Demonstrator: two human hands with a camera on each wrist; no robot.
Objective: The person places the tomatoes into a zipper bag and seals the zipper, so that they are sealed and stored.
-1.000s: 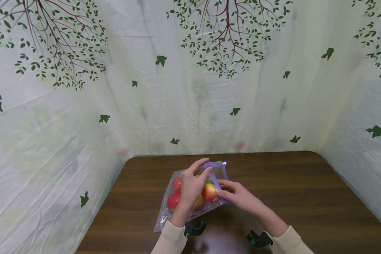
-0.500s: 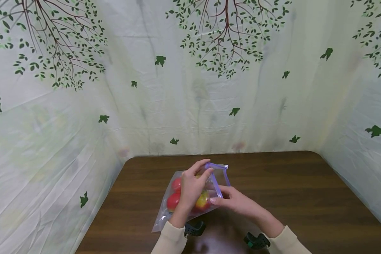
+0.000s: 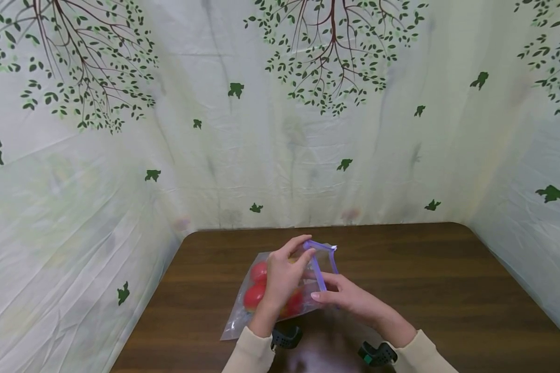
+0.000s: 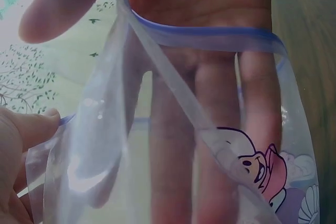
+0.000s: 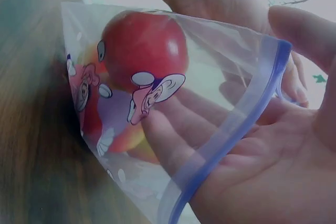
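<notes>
A clear zip bag (image 3: 235, 325) with a purple-blue zip rim and cartoon prints lies on the table, its mouth facing right. Inside are several apples, one of them a red apple (image 3: 254, 297); another red apple (image 5: 144, 51) shows large in the right wrist view. My left hand (image 3: 282, 277) arches over the bag and pinches the rim at the mouth's far side. Through that mouth reach the fingers of my right hand (image 3: 352, 296), straight and holding no apple; their thumb stays outside. In the left wrist view those fingers (image 4: 170, 140) show through the plastic.
A brown wooden table (image 3: 448, 290) lies under the bag. Behind it and at both sides hang pale curtains (image 3: 280, 155) printed with branches and green leaves. A black wrist device (image 3: 287, 336) sits on the left wrist, another black device (image 3: 378, 355) on the right.
An apple at the bag's mouth, held by my right hand, has gone left into the bag. The right fingers have let it go. My left hand keeps its pinch on the rim.
</notes>
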